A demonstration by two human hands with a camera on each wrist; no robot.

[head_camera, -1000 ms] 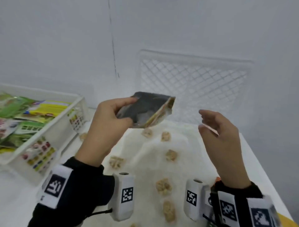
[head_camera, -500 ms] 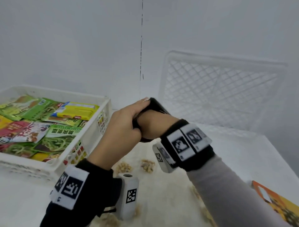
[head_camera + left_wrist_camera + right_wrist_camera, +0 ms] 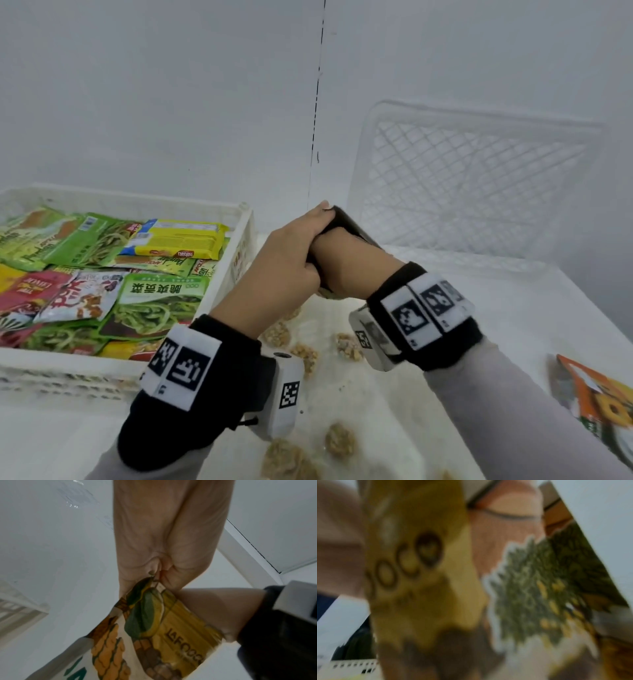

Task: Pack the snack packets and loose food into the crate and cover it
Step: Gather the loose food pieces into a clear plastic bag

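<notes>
A white surface [image 3: 513, 325] is carrying everything. At its left a white crate [image 3: 239, 240] is sitting, filled with green, yellow and red snack packets [image 3: 161, 301]. A white lattice lid [image 3: 479, 178] is leaning upright against the wall at the back right. An orange packet [image 3: 603, 404] is lying at the right edge. Loose food clusters [image 3: 339, 442] are lying scattered on the surface below the hands.

Above them, the left hand [image 3: 287, 267] and right hand [image 3: 349, 267] are closing together on an open packet [image 3: 346, 222]; each grip is curling round it. The head view is showing only the packet's dark back. The left wrist view is revealing its yellow printed front [image 3: 171, 628], pinched between the left thumb and fingers [image 3: 137, 540], with the right forearm alongside. The right wrist view, badly blurred, is showing the same yellow print close up.
</notes>
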